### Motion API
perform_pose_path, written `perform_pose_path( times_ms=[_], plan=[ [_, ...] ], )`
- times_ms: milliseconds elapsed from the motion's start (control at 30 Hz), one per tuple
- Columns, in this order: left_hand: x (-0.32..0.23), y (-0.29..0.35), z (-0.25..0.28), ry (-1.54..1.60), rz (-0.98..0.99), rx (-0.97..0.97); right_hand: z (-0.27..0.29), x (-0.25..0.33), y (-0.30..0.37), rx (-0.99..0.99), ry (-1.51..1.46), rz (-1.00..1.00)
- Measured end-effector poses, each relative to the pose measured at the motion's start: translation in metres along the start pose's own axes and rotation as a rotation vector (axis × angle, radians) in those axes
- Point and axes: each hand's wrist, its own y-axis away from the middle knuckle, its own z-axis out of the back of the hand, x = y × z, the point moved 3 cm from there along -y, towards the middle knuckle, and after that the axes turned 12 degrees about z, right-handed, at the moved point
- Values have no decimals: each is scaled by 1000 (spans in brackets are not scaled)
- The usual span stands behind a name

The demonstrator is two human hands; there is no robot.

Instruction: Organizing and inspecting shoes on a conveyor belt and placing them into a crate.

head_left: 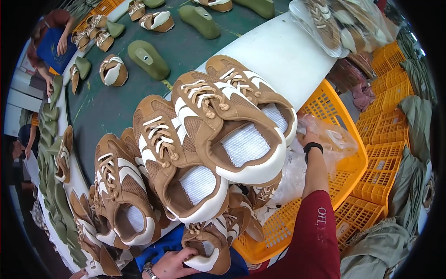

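Brown sneakers with white stripes, heels and laces stand heaped in front of me; one large sneaker (232, 125) lies on top, with white ribbed lining showing inside. At the bottom, my left hand (173, 265), a metal watch on its wrist, is closed on the heel side of a smaller-looking sneaker (208, 253). To the right of the heap, my right hand (308, 134), wearing a black wristband, is closed on a clear plastic bag (332, 132) above a yellow crate. Part of its fingers is hidden by the plastic and the nearest shoe.
The yellow crate (357, 169) holds crumpled plastic. Green shoe lasts (148, 59) and more sneakers (113, 70) lie on the green conveyor belt (186, 49). Bagged shoes (344, 25) rest at the back right, near stacked orange crates (376, 172). A co-worker (53, 39) stands far left.
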Motion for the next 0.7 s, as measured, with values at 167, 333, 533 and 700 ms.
perform_pose_path(
  times_ms=[167,333,533,700],
  plan=[
    [-6,1,0,-22,-26,-12,-33,12,54,350,428,106],
    [-12,2,-5,-121,-124,-32,13,20,136,260,462,135],
    [-52,23,-23,-244,-434,-20,115,-26,249,-288,-494,-76],
    [-72,96,-12,-161,-630,-12,158,16,349,-403,-2083,243]
  ],
)
